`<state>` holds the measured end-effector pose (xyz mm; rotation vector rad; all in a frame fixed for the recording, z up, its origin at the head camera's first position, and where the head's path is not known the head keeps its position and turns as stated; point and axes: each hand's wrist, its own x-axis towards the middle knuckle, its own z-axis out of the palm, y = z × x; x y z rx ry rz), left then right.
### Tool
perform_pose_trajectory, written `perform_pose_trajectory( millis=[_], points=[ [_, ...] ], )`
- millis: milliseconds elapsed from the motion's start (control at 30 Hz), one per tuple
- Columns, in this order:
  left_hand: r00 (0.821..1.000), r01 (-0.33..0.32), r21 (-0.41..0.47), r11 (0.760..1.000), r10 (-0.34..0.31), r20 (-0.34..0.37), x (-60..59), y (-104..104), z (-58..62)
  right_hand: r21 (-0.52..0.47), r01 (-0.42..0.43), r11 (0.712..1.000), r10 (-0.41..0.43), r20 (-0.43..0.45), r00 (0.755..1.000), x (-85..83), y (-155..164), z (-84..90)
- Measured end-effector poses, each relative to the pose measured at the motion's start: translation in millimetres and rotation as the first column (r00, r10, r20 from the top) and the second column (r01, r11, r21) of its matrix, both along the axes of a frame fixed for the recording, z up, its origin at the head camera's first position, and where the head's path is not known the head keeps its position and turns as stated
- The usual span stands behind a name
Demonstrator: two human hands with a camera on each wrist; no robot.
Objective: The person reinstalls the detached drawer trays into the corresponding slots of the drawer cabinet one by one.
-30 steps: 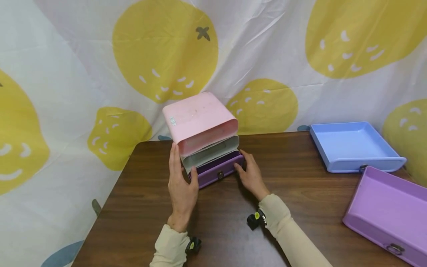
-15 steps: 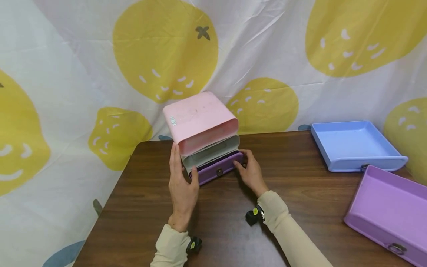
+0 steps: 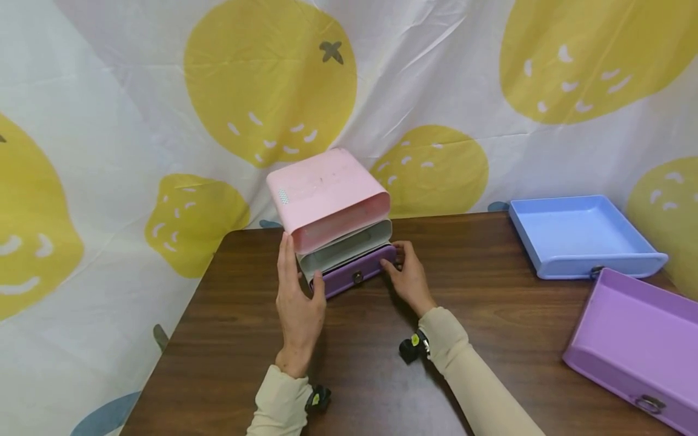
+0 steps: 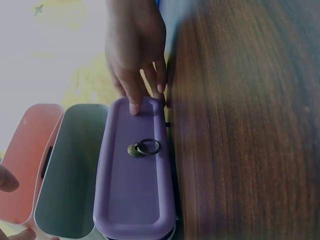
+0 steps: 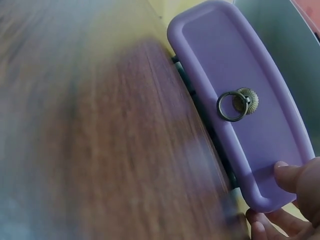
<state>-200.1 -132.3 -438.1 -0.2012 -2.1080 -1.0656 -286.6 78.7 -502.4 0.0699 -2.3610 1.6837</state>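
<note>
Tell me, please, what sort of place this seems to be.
Probably an indoor tabletop workspace, perhaps arranged for recording: a wood-grain table stands before a fruit-print cloth backdrop, and a small black device sits at each wrist.

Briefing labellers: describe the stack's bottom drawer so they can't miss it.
On the brown table stands a pink-topped stack. At its base sits the bottom drawer, purple-fronted with a ring pull. Unlike the blue tray and purple tray at right, it sits inside the stack.
</note>
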Motion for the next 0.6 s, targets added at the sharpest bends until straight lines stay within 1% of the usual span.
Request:
perform_pose_trajectory(
  millis=[133,233,400,600],
  points=[
    [1.0,-0.006,-0.01,1.0,0.006,-0.029,-1.9,0.3,0.3,-0.004,0.019,1.0,-0.019,-0.001,1.0,-1.6,-1.2,1.3],
    [0.999,-0.007,-0.011,1.0,0.007,-0.036,-2.0,0.9,0.2,0.02,0.04,0.999,-0.04,0.004,0.999,-1.9,-2.4,0.8],
    [1.0,-0.006,-0.004,1.0,0.006,-0.024,-0.9,1.6,-0.1,0.038,0.064,0.997,-0.065,0.025,0.998,-2.7,-4.4,-0.9],
    [1.0,-0.005,-0.005,1.0,0.005,-0.009,-1.7,2.8,0.1,0.019,0.096,0.995,-0.096,0.007,0.995,-4.1,-4.2,-0.9]
  ],
)
